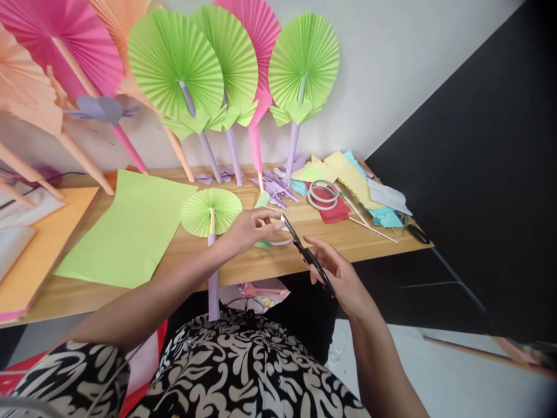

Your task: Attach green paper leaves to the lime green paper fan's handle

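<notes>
the right hand (333, 270) holds scissors (319, 271), the left hand (252, 229) seems to pinch a white scrap (284, 225) at their tip, and 3 green fans (303, 52) bear hearts (299, 112) while the fan (212, 212) on the table (270, 265), seemingly unfinished, bears none.

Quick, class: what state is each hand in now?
Left hand: fingers bent beside the scissors; whether it's holding anything cannot be told.
Right hand: holding the scissors.

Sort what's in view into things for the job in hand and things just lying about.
Likely the job: scissors in the right hand; white scrap at the left hand; small green fan beside that hand.

Seemingly lying about: large green sheet; red paper; orange sheet.
</notes>
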`<state>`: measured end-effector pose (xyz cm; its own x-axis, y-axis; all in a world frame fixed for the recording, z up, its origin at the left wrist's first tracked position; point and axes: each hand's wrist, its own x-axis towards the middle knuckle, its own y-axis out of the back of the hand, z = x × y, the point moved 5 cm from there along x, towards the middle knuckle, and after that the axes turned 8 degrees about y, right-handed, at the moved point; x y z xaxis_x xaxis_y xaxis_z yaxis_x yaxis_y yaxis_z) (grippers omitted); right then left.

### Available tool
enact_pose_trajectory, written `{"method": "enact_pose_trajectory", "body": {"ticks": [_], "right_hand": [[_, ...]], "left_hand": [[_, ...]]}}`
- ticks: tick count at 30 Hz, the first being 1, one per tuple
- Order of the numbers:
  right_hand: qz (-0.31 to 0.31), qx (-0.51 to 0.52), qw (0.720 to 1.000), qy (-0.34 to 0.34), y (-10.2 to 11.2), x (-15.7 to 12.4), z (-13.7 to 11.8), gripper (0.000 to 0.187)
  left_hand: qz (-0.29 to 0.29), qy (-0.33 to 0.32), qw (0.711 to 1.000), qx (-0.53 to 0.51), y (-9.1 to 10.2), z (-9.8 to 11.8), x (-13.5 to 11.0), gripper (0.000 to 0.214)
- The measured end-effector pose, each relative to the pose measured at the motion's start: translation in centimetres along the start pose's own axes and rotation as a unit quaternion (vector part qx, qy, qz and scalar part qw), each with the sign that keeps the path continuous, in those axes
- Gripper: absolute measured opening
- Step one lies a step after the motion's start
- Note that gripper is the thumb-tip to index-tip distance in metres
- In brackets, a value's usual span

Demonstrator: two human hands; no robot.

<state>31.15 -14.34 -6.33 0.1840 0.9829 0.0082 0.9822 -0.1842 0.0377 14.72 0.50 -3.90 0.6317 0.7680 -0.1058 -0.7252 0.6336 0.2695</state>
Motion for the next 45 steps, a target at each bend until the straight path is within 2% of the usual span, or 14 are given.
{"method": "enact_pose_trajectory", "body": {"ticks": [9, 13, 16, 18, 19, 21, 23, 25, 29, 32, 34, 38, 42, 45], "right_hand": [[-0.025, -0.147, 0.987, 0.064, -0.2, -0.1, -0.7, 0.049], [-0.019, -0.307, 0.947, 0.093, 0.1, 0.2, -2.5, 0.048], [-0.005, -0.376, 0.919, 0.118, 1.9, 0.8, -3.5, 0.046], [0.064, -0.361, 0.922, 0.119, 3.9, 1.1, -3.8, 0.043], [0.098, -0.314, 0.938, 0.112, 4.7, 1.0, -3.7, 0.043], [0.116, -0.153, 0.977, 0.097, 4.8, 0.6, -3.3, 0.042], [0.072, 0.007, 0.994, 0.081, 2.6, -0.2, -3.0, 0.046], [0.041, 0.100, 0.994, 0.028, -0.5, -1.3, -2.4, 0.052], [-0.038, 0.203, 0.977, -0.048, -7.0, -3.1, -1.3, 0.050], [-0.063, 0.221, 0.972, -0.038, -9.2, -2.9, -0.9, 0.046], [-0.035, 0.198, 0.980, 0.001, -9.2, -2.1, -1.0, 0.045], [0.125, 0.024, 0.988, 0.087, -7.2, -0.2, -1.4, 0.051], [0.214, -0.190, 0.947, 0.148, -6.0, 1.1, -2.0, 0.047], [0.250, -0.272, 0.911, 0.181, -5.0, 1.5, -2.5, 0.046]], "left_hand": [[0.005, 0.015, 0.998, -0.055, 0.4, 0.0, -1.0, 0.019], [-0.019, 0.015, 0.997, -0.072, 0.5, 0.1, -2.0, 0.018], [-0.045, 0.032, 0.993, -0.108, 1.0, 0.1, -2.7, 0.020], [-0.039, 0.050, 0.989, -0.137, 1.8, 0.1, -3.1, 0.022], [-0.026, 0.060, 0.986, -0.151, 2.3, 0.1, -3.3, 0.023], [0.012, 0.080, 0.980, -0.181, 3.2, -0.1, -3.4, 0.023], [0.046, 0.096, 0.971, -0.213, 3.6, -0.4, -3.5, 0.022], [0.069, 0.098, 0.961, -0.249, 3.6, -0.6, -3.5, 0.021], [0.086, 0.082, 0.939, -0.323, 2.8, -0.6, -3.6, 0.021], [0.105, 0.063, 0.940, -0.319, 2.6, -0.4, -3.8, 0.019], [0.108, 0.056, 0.940, -0.318, 2.5, -0.4, -3.8, 0.018], [0.076, 0.052, 0.931, -0.353, 2.0, -0.3, -3.9, 0.017], [0.059, 0.051, 0.927, -0.367, 1.3, -0.4, -4.0, 0.017], [0.052, 0.061, 0.924, -0.374, 1.0, -0.8, -4.0, 0.017]]}}
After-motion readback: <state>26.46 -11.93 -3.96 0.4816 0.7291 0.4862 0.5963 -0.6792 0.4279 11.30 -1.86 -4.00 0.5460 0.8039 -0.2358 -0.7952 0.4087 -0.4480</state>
